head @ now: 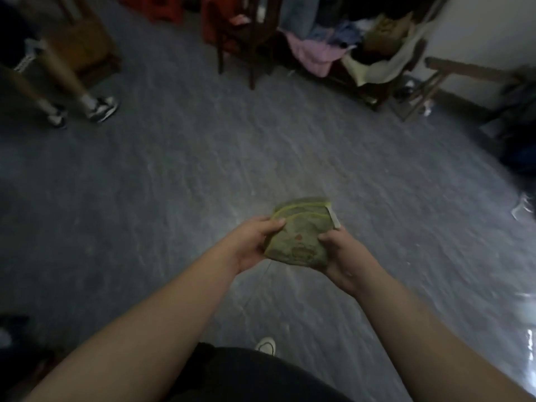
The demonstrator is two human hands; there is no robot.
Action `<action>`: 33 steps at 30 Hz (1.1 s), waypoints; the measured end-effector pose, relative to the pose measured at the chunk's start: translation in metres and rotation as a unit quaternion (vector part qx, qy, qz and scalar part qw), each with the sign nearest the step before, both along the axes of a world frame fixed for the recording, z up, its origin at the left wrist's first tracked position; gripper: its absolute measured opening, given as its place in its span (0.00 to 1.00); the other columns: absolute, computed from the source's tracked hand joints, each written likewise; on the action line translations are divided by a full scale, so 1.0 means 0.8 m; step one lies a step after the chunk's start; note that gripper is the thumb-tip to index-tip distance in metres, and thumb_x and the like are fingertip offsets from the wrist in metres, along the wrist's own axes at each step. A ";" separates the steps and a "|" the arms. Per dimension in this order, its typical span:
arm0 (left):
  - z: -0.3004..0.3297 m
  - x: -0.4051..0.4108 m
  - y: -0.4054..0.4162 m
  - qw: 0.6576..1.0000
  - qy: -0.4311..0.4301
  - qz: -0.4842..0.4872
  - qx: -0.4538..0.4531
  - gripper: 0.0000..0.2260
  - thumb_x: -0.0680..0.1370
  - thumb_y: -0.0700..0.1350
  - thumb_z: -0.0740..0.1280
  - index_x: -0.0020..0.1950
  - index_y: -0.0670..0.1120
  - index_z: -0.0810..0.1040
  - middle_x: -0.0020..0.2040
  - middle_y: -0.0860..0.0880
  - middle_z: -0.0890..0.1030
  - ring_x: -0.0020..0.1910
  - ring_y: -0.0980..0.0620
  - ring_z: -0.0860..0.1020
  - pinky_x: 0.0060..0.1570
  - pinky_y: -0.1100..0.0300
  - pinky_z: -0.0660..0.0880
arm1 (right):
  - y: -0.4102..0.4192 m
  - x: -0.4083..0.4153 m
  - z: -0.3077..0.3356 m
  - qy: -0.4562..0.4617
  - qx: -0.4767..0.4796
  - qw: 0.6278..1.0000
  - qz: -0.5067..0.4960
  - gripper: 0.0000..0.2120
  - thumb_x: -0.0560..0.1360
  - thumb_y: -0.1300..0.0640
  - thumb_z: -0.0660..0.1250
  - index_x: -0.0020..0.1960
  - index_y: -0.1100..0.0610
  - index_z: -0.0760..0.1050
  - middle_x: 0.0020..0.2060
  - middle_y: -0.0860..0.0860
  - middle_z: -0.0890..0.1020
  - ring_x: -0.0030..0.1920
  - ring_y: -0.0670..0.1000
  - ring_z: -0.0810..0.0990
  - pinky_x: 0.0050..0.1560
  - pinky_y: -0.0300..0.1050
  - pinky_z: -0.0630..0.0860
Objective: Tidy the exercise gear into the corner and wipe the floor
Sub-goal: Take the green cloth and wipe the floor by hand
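Both hands, left hand (249, 245) and right hand (342, 256), are clamping a folded cloth (298, 236). I am seeing it olive-green, yellow-edged, stained.

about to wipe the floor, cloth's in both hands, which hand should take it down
Probably the right hand: it cups the folded green cloth from beneath, carrying it, while the left hand only pinches its edge. The grey floor ahead is bare on both sides.
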State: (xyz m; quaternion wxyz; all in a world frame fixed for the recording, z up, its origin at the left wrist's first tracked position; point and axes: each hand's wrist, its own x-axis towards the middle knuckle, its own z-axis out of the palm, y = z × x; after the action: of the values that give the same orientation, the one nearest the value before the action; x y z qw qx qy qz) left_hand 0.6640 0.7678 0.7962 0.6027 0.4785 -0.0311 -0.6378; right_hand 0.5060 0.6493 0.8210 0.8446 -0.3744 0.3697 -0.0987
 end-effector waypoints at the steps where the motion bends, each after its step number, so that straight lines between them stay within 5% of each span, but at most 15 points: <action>1: 0.006 0.000 -0.024 1.000 -0.019 -0.011 -0.003 0.18 0.77 0.38 0.67 0.66 0.35 0.75 0.62 0.34 0.79 0.55 0.40 0.82 0.51 0.50 0.81 | -0.017 -0.010 0.003 -0.009 -0.012 1.000 -0.013 0.26 0.73 0.70 0.53 0.70 0.62 0.70 0.65 0.65 0.77 0.65 0.66 0.76 0.61 0.67 0.74; 5: 0.017 0.009 -0.102 0.996 -0.086 -0.028 0.005 0.28 0.69 0.36 0.74 0.68 0.42 0.73 0.63 0.37 0.79 0.57 0.39 0.81 0.51 0.46 0.80 | -0.070 -0.026 0.004 0.011 -0.073 0.996 -0.050 0.22 0.76 0.66 0.60 0.69 0.58 0.73 0.64 0.61 0.79 0.64 0.63 0.78 0.62 0.69 0.73; 10: 0.024 0.041 -0.190 0.990 -0.103 -0.084 -0.037 0.24 0.72 0.31 0.71 0.65 0.46 0.72 0.60 0.35 0.80 0.54 0.37 0.81 0.54 0.39 0.78 | -0.124 -0.002 0.007 0.040 -0.120 0.984 -0.128 0.16 0.80 0.67 0.59 0.65 0.59 0.75 0.58 0.58 0.84 0.55 0.56 0.84 0.48 0.53 0.82; 15: 0.016 0.093 -0.294 0.988 -0.010 -0.148 -0.031 0.21 0.75 0.32 0.68 0.66 0.44 0.71 0.60 0.37 0.81 0.55 0.39 0.82 0.50 0.44 0.81 | -0.202 0.062 -0.002 -0.014 -0.072 0.961 -0.268 0.17 0.79 0.70 0.57 0.64 0.62 0.74 0.58 0.62 0.82 0.58 0.62 0.82 0.58 0.60 0.79; 18: 0.012 0.134 -0.348 0.965 0.048 -0.253 -0.044 0.25 0.75 0.34 0.69 0.71 0.45 0.70 0.66 0.37 0.77 0.64 0.35 0.77 0.61 0.35 0.74 | -0.245 0.100 -0.001 0.023 -0.049 0.949 -0.311 0.18 0.79 0.70 0.56 0.66 0.63 0.73 0.58 0.62 0.82 0.59 0.63 0.81 0.59 0.62 0.78; 22: 0.022 0.170 -0.451 0.947 0.016 -0.314 -0.057 0.29 0.70 0.34 0.71 0.71 0.46 0.72 0.66 0.37 0.78 0.64 0.34 0.77 0.63 0.30 0.69 | -0.310 0.128 0.000 0.103 -0.080 0.932 -0.339 0.16 0.79 0.69 0.57 0.64 0.65 0.75 0.56 0.63 0.83 0.57 0.65 0.82 0.61 0.65 0.76; 27: 0.054 0.131 -0.562 0.932 -0.052 -0.344 -0.104 0.26 0.67 0.34 0.71 0.65 0.42 0.74 0.59 0.37 0.81 0.57 0.37 0.81 0.56 0.41 0.79 | -0.368 0.110 0.016 0.195 -0.136 0.865 -0.442 0.23 0.74 0.61 0.69 0.66 0.62 0.68 0.55 0.60 0.82 0.55 0.61 0.83 0.59 0.64 0.78; 30: 0.065 0.084 -0.617 0.915 -0.072 -0.371 -0.138 0.17 0.71 0.30 0.69 0.59 0.39 0.77 0.54 0.37 0.83 0.51 0.40 0.82 0.54 0.44 0.80 | -0.403 0.081 0.029 0.282 -0.207 0.812 -0.467 0.24 0.74 0.62 0.71 0.66 0.57 0.65 0.52 0.49 0.77 0.50 0.51 0.80 0.54 0.48 0.80; 33: 0.071 0.033 -0.671 0.898 -0.123 -0.398 -0.146 0.24 0.67 0.33 0.69 0.62 0.39 0.72 0.51 0.37 0.80 0.48 0.42 0.81 0.53 0.44 0.78 | -0.439 0.045 0.036 0.326 -0.272 0.774 -0.469 0.18 0.75 0.63 0.71 0.62 0.55 0.71 0.50 0.47 0.76 0.46 0.43 0.77 0.44 0.31 0.75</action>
State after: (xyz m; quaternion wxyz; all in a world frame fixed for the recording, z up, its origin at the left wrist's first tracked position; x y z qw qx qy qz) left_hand 0.6907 0.2312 0.8529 0.3533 0.4075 -0.3849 -0.7490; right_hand 0.5419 0.2984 0.8500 0.3852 -0.3782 0.7107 -0.4511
